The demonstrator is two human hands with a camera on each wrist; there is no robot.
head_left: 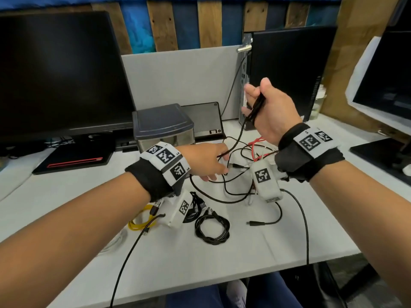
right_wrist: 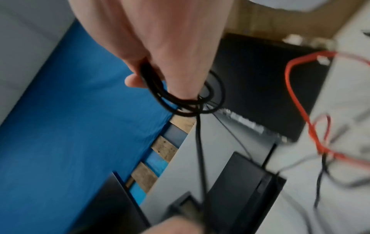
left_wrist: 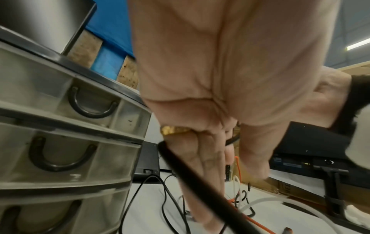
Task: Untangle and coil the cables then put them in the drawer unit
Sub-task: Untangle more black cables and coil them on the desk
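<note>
- Right hand [head_left: 270,112], centre right of the head view, grips loops of a black cable [head_left: 258,107].
- Left hand [head_left: 209,161] pinches its trailing run over the tangle [head_left: 249,156].
- Two coils lie lower centre: black coil [head_left: 212,228] and yellow coil [head_left: 140,221] (neither stored).
- Drawer unit [head_left: 163,127], centre, appears closed; most work remains.

We cannot see the fingertips of the left hand [head_left: 208,162] from the head view; they dip into the tangle of cables [head_left: 242,165], and which strand they grip is unclear. The right wrist view is smeared by motion: the red cable [right_wrist: 300,101] and everything near it blur out. The black cable [head_left: 258,106] looped in the right hand [head_left: 271,110] partly vanishes behind the palm. The drawer unit [left_wrist: 66,142] is cut off at the left and bottom edges of the left wrist view, and its drawers' contents are too cloudy to read. The yellow cable [head_left: 139,223] sits half hidden under the left wrist camera.
</note>
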